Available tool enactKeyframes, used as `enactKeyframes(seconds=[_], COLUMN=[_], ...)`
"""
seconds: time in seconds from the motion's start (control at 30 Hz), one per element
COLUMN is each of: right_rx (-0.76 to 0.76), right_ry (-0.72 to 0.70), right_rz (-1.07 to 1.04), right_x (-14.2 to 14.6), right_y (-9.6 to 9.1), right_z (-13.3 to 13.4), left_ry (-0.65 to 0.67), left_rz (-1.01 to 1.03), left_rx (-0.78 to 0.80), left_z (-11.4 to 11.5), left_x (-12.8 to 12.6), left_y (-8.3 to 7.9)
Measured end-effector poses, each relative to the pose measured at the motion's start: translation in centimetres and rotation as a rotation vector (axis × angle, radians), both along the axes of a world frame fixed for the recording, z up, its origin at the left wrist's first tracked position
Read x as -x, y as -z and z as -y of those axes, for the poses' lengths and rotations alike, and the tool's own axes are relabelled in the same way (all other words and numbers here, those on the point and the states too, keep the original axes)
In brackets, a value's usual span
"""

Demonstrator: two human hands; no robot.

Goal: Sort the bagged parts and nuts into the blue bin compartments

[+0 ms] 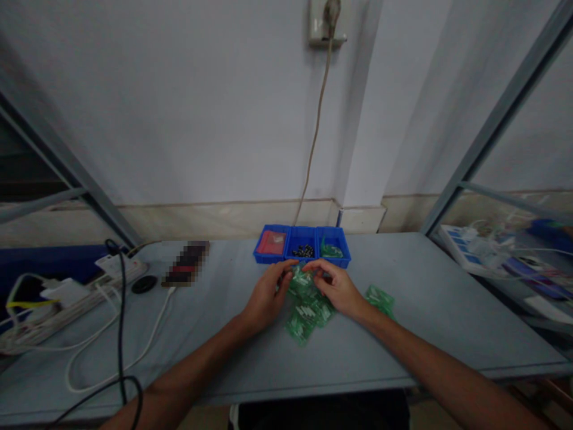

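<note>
Both hands meet over a heap of small green circuit boards [308, 315] lying on the grey table [430, 310]. My left hand [267, 295] pinches the upper left edge of one green board [301, 279] with its fingers curled. My right hand [336, 288] grips the same board from the right, fingers bent over it. A second, smaller pile of green boards [380, 298] lies just right of my right wrist. Just beyond my fingertips stand three joined blue bins.
The blue bins [302, 243] hold a red packet, small dark parts and green pieces. At left lie a white power strip [67, 292], black and white cables [120, 334] and a dark round object. A cord hangs from a wall socket. Cluttered shelving stands at right.
</note>
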State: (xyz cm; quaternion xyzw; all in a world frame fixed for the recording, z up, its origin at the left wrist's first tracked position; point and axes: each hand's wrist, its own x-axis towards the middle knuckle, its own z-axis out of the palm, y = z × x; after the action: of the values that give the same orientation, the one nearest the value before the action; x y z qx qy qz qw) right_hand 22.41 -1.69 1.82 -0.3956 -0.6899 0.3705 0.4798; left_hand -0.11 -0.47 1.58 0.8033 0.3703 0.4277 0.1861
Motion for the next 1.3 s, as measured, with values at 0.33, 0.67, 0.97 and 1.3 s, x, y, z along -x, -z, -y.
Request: enactKeyframes(seconds=[0.33, 0.67, 0.97, 1.3], right_rx=[0.029, 0.007, 0.171, 0.171], right_ry=[-0.001, 0.020, -0.001, 0.025], right_rz=[0.008, -0.036, -0.226, -0.153], right_x=[-0.1, 0.4, 0.2, 0.5], right_y=[0.5, 0.5, 0.6, 0.5], right_z=[-0.3, -0.1, -0.6, -0.1], left_ry=[0.072, 0.073, 0.209, 0.110], left_rz=[-0.055, -0.072, -0.098, -0.023], left_rx=[0.007, -0.138, -0.211, -0.132], left_z=[0.4, 0.6, 0.9, 0.4], left_x=[0.1, -0.1, 0.2, 0.3], left_y=[-0.6, -0.9, -1.8, 0.0])
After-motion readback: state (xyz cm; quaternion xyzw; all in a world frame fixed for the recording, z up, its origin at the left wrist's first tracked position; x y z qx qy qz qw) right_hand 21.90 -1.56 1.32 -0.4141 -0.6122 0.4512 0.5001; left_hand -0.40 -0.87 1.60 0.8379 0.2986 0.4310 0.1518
